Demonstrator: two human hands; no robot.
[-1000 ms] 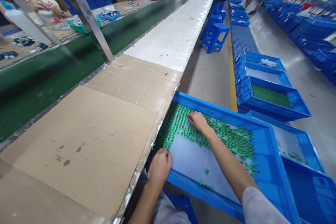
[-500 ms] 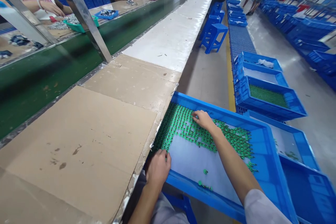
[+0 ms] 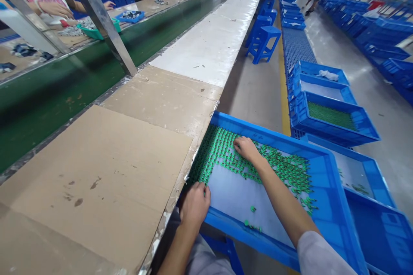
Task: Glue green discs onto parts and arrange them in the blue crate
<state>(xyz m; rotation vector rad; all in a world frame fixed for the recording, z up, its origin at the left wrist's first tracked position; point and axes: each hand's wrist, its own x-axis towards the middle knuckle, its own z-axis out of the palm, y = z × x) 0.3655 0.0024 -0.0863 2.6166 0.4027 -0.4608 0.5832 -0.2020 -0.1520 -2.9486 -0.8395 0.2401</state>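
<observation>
A blue plastic crate [image 3: 325, 223] stands at the table's right edge, with a pale liner [image 3: 232, 197] on its bottom. Small round green pieces [image 3: 219, 137] with dark stems or pins sit in close rows at its far left. More green pieces [image 3: 287, 167] lie in looser heaps to the right, and a few [image 3: 253, 209] are scattered near the front. My right hand [image 3: 247, 148] is over the far middle of the rows, fingers pinched down among the pieces; its fingertips are partly hidden. My left hand [image 3: 195, 202] is curled over the crate's near-left rim, next to the table edge.
A cardboard-covered table [image 3: 129, 150] runs along my left, beside a green conveyor belt [image 3: 41, 107]. Co-workers sit beyond it. On the right, other blue crates [image 3: 342, 133] stand on the floor, one holding green pieces. Blue stools [image 3: 264, 43] stand farther along the table.
My right hand has shifted slightly left over the rows, still pinched. My left hand stays at the rim. Across the belt, a co-worker's hand has lifted and moved right.
</observation>
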